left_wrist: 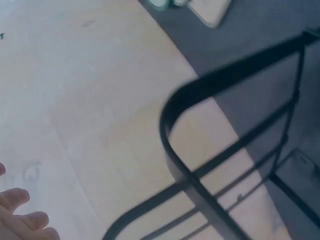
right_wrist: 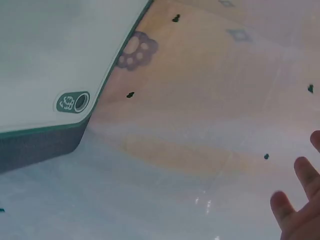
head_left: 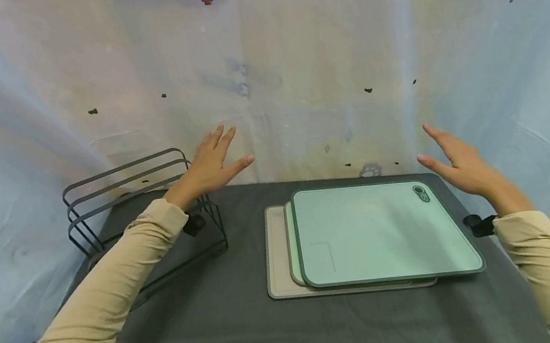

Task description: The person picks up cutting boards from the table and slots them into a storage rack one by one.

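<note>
My left hand (head_left: 211, 165) is raised with its fingers spread, beside the upper right end of a black wire rack (head_left: 123, 168). It holds nothing; in the left wrist view its fingertips (left_wrist: 32, 220) show at the lower left, apart from the rack. Over the right end of a stack of cutting boards, my right hand (head_left: 462, 167) hovers with straight fingers and nothing in it. The top cutting board (head_left: 367, 234) is pale green with a dark green edge and a hole at one corner. Beneath it lie another green board (head_left: 293, 250) and a beige board (head_left: 277, 258), both mostly covered.
Everything stands on a table with a dark grey cloth (head_left: 255, 336). A pale patterned curtain (head_left: 294, 76) hangs close behind the table and along both sides. The rack occupies the left part of the table, and the boards lie to its right.
</note>
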